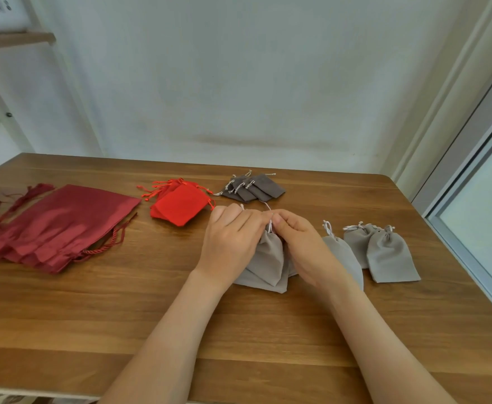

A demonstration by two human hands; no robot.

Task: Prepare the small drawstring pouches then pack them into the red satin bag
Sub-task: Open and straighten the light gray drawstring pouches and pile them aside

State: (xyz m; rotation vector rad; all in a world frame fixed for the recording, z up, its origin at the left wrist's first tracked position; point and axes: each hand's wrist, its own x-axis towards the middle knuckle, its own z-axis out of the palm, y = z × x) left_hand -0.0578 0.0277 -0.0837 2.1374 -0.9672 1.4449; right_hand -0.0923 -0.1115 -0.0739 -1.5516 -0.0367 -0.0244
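Observation:
A light grey drawstring pouch (269, 259) lies at the table's middle on top of other flat grey pouches. My left hand (233, 240) and my right hand (300, 243) meet at its gathered neck, each pinching its pale cord. Three more light grey pouches with cinched necks (390, 255) lie to the right. A stack of small bright red pouches (179, 207) and a fan of dark grey pouches (253, 188) sit further back. The red satin bags (55, 228) lie stacked flat at the left, tasselled cords trailing.
The wooden table (122, 316) ends against a white wall at the back. A window frame (472, 199) runs along the table's right edge. A shelf (14, 39) with a white box hangs at the upper left.

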